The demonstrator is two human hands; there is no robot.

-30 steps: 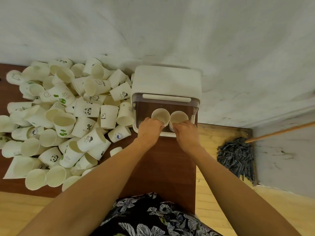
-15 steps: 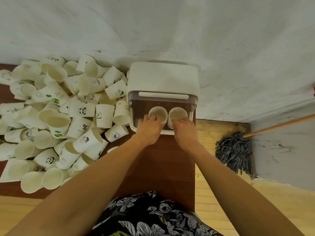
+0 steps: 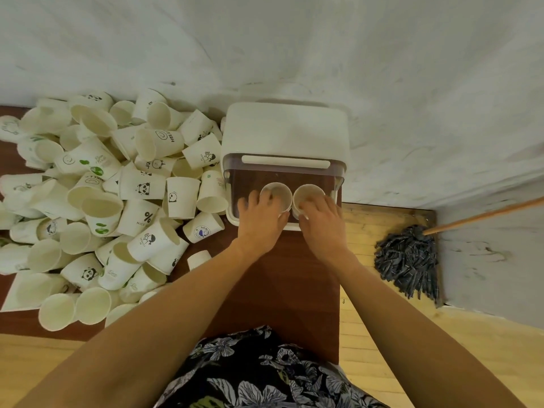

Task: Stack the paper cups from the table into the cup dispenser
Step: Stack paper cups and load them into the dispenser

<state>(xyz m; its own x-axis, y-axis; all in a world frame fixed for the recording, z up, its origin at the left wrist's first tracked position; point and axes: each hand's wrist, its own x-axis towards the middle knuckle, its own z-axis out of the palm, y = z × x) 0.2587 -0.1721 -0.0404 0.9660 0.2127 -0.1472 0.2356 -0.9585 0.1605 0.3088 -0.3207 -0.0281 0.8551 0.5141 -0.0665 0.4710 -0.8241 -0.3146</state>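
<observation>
A white cup dispenser (image 3: pixel 284 134) with a clear brown-tinted front stands at the table's far right, against the wall. Two paper cups stand mouth-up side by side in its open front: the left cup (image 3: pixel 276 193) and the right cup (image 3: pixel 307 195). My left hand (image 3: pixel 260 219) grips the left cup from the near side, fingers curled over its rim. My right hand (image 3: pixel 322 223) grips the right cup the same way. A big heap of white printed paper cups (image 3: pixel 117 195) covers the left part of the table.
The dark brown table (image 3: pixel 282 278) ends just right of the dispenser; beyond its edge is wooden floor. A mop (image 3: pixel 409 260) with a wooden handle leans in the right corner. A grey-white wall runs behind everything. One small cup (image 3: pixel 200 258) lies near my left forearm.
Both hands have stayed on the two cups in the dispenser, sliding slightly forward over their rims. The camera view shifted a little; the heap has not moved.
</observation>
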